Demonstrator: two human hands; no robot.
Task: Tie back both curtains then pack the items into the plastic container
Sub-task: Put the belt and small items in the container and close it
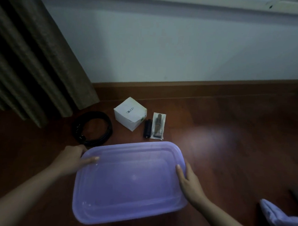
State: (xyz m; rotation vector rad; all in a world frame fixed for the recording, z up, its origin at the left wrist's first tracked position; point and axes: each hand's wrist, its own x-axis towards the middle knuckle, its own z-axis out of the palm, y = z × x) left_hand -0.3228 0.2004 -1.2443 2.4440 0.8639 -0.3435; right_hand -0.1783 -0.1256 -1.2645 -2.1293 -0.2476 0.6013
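Note:
A purple plastic container (130,181) with its lid on lies on the wooden floor in front of me. My left hand (73,158) grips its left edge, thumb on top of the lid. My right hand (189,183) holds the right edge the same way. Beyond the container lie a coiled black cable (93,130), a white cardboard box (130,115), a small black stick-shaped item (147,128) and a clear packet (158,126) with a brown item inside. A brown curtain (33,59) hangs at the left, down to the floor.
A pale wall with a wooden skirting board (200,88) runs behind the items. A white cloth (282,221) lies at the lower right. Bare wooden floor (240,146) stretches to the right of the container.

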